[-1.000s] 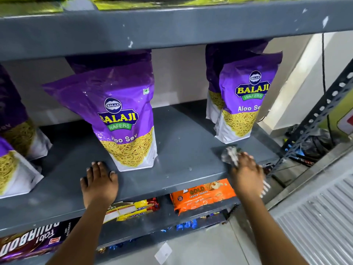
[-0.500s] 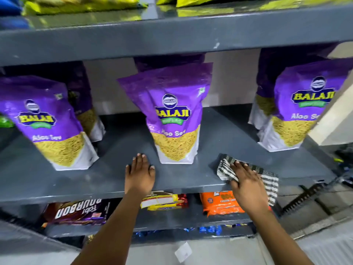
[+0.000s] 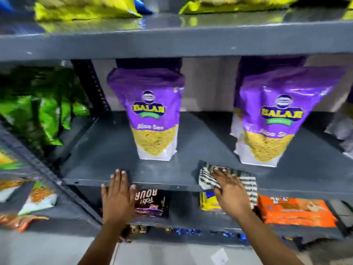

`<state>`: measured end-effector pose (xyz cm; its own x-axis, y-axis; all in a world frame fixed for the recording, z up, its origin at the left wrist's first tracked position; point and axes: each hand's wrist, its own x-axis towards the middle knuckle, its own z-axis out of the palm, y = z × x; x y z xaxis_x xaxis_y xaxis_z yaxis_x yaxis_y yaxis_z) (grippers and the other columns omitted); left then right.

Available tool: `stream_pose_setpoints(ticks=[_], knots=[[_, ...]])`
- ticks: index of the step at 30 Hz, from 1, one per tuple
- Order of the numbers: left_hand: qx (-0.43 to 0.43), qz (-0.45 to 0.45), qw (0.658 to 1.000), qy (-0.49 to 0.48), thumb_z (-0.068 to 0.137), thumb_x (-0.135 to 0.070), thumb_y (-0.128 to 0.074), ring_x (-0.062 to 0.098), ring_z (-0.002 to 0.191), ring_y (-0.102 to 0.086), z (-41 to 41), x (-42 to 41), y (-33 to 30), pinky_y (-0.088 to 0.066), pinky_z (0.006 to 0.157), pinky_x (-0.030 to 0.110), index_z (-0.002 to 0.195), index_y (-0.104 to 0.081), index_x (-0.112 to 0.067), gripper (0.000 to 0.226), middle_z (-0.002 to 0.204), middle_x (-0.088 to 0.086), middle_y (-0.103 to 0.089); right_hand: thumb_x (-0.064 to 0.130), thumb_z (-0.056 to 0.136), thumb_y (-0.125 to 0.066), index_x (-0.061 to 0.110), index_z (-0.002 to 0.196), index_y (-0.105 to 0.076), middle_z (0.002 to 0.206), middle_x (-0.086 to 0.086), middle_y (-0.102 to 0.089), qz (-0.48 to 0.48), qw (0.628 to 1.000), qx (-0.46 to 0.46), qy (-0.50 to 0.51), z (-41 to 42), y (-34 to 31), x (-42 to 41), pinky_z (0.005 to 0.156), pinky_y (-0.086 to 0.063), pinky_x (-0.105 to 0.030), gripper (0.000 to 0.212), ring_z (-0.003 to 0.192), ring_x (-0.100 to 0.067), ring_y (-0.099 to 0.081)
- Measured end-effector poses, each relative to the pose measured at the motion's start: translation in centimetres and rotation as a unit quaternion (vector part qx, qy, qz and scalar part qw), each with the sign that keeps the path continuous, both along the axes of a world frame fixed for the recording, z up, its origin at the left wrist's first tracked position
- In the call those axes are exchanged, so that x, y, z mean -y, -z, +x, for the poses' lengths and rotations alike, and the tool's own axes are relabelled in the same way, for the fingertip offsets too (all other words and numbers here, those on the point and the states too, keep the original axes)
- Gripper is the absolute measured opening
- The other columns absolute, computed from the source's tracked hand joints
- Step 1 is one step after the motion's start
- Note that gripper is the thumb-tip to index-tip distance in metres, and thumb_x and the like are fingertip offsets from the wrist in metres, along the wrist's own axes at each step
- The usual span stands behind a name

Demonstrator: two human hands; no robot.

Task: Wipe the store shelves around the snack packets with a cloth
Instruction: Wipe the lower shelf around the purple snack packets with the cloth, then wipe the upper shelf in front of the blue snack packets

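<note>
- Right now, in the head view, my right hand point(image 3: 230, 190) lies flat, fingers spread, pressing the black-and-white striped cloth point(image 3: 246, 180) onto the front lip of the dark grey metal shelf point(image 3: 107, 150); it pins the cloth under the palm rather than clenching it.
- The cloth sits at about five o'clock from the centre of the view, partly draped over the shelf edge, just in front of the right-hand purple stand-up snack packet with yellow sev showing point(image 3: 271, 119).
- My left hand point(image 3: 117, 196) is flat and grasps nothing, fingertips resting on the shelf's front edge at about seven o'clock, near the left-hand purple snack packet point(image 3: 154, 115) but apart from it.
- Both packets stand upright, well apart, with bare shelf between them.
- Below the shelf edge I see a dark brown biscuit pack point(image 3: 150, 203), a yellow pack point(image 3: 208, 201) and an orange biscuit pack point(image 3: 294, 211); green bags point(image 3: 45, 111) hang blurred at nine o'clock.
- As I judge it, the step in hand is wiping the front strip of this shelf.
- Next, I think, the cloth wants sliding toward nine o'clock along the bare strip, then back toward twelve o'clock between the packets, kept flat and clear of their bases so neither tips.
</note>
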<state>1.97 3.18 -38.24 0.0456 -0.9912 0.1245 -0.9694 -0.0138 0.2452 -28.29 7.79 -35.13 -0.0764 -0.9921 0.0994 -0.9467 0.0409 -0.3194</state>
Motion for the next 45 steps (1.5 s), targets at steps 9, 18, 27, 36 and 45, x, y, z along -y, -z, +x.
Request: stream_pose_setpoints(ticks=[9,18,27,36,45], knots=[[-0.03,0.002,0.999,-0.03,0.084,-0.052,-0.013,0.032,0.145,-0.011,8.9,3.0,1.0,-0.014,0.116,0.051,0.147,-0.019,-0.006,0.078,0.156,0.014,-0.017,0.018,0.092,-0.043,0.022,0.144,-0.026,0.156,0.002,-0.023,0.07,0.993,0.028,-0.089,13.2,-1.0,4.6,0.119,-0.01,-0.03,0.055,0.144,-0.015,-0.016],[-0.081,-0.003,0.997,-0.013,0.097,-0.038,-0.032,0.025,0.146,0.009,8.9,3.0,1.1,-0.006,0.119,0.041,0.149,-0.003,-0.012,0.064,0.159,0.009,-0.002,0.001,0.087,-0.046,0.025,0.142,-0.028,0.154,0.005,-0.026,0.047,0.987,0.049,-0.145,19.6,-0.9,5.8,0.119,-0.006,-0.031,0.062,0.144,-0.014,-0.017],[-0.022,0.032,0.999,-0.02,0.097,-0.045,-0.027,0.025,0.146,0.009,9.0,2.4,-0.4,0.0,0.119,0.044,0.148,0.006,-0.014,0.068,0.159,0.007,0.007,0.018,0.094,-0.048,0.015,0.136,-0.041,0.143,0.0,-0.045,0.252,0.921,0.217,-0.201,18.1,-4.6,3.0,0.106,-0.034,-0.024,0.043,0.128,-0.015,-0.042],[-0.07,-0.084,0.994,0.021,0.07,-0.077,0.019,0.028,0.146,-0.012,4.8,2.2,-5.1,-0.008,0.117,0.048,0.147,-0.016,-0.003,0.113,0.157,0.015,-0.014,0.014,0.079,-0.065,0.018,0.103,-0.064,0.105,-0.006,-0.068,0.272,0.803,0.524,-0.078,12.1,-10.1,-1.6,0.071,-0.051,-0.01,0.024,0.087,-0.012,-0.062],[-0.136,-0.483,0.853,0.142,0.096,-0.051,-0.016,0.012,0.146,0.009,-4.5,1.6,-22.8,0.007,0.118,0.032,0.143,-0.009,-0.008,0.064,0.15,0.02,-0.016,0.006,0.086,-0.058,0.029,0.072,-0.062,0.061,0.023,-0.065,-0.185,0.894,0.355,-0.202,7.6,-33.6,-5.8,0.052,-0.041,-0.005,0.028,0.056,0.009,-0.051]])
